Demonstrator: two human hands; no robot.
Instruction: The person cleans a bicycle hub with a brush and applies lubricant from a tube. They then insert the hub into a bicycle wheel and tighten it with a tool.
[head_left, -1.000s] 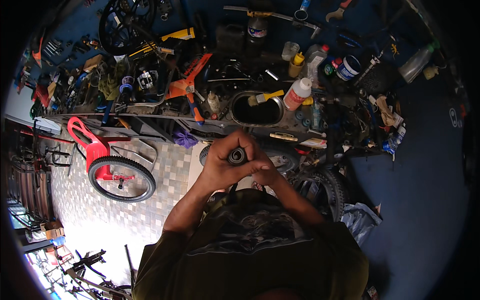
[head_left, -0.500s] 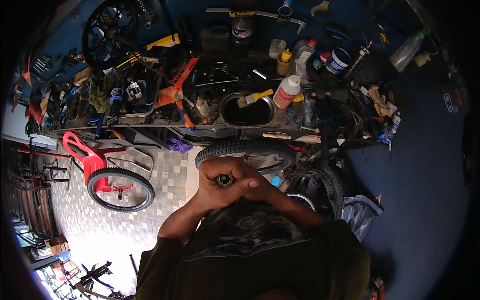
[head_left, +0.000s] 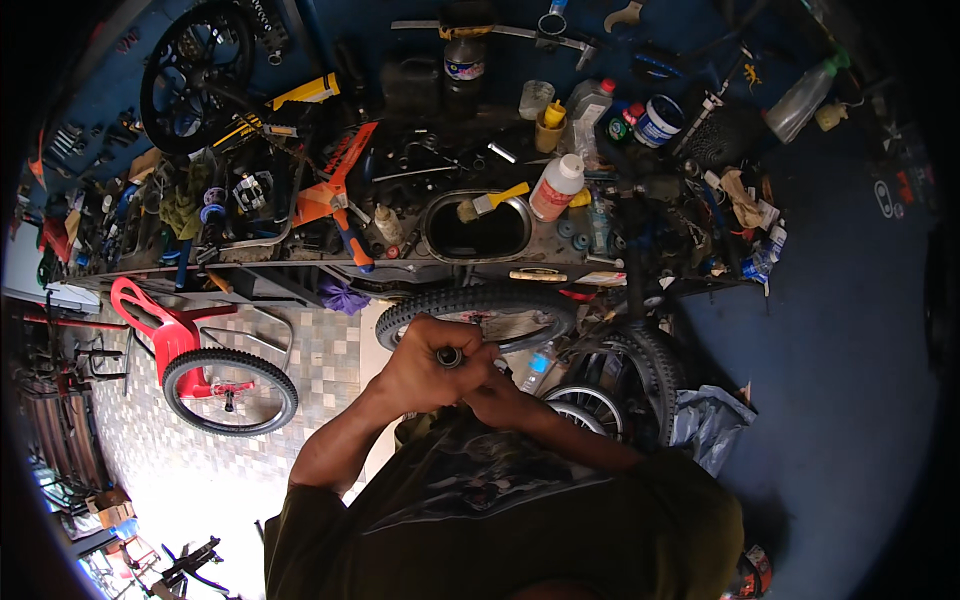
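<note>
In front of my chest, my left hand (head_left: 420,368) is closed in a fist around a small round metal part (head_left: 449,356). Only its ring-shaped end shows at the top of the fist; the rest is hidden. Pressed against the left fist from the right and slightly below is my right hand (head_left: 490,395), its fingers curled. What those fingers grip is hidden. Beyond both hands stands a knobbly bicycle tyre (head_left: 470,303), under the edge of the workbench (head_left: 400,268).
On the bench are a metal basin (head_left: 478,240) with a yellow-handled brush (head_left: 490,202) across it, a white bottle (head_left: 556,188) and an orange tool (head_left: 330,190). To the left are a red chair (head_left: 175,335) and another wheel (head_left: 230,392). More wheels (head_left: 640,385) and a grey plastic bag (head_left: 710,425) lie right.
My right hand has drawn down and closer against the left fist, and its thumb no longer sticks out over the front. The view has shifted slightly.
</note>
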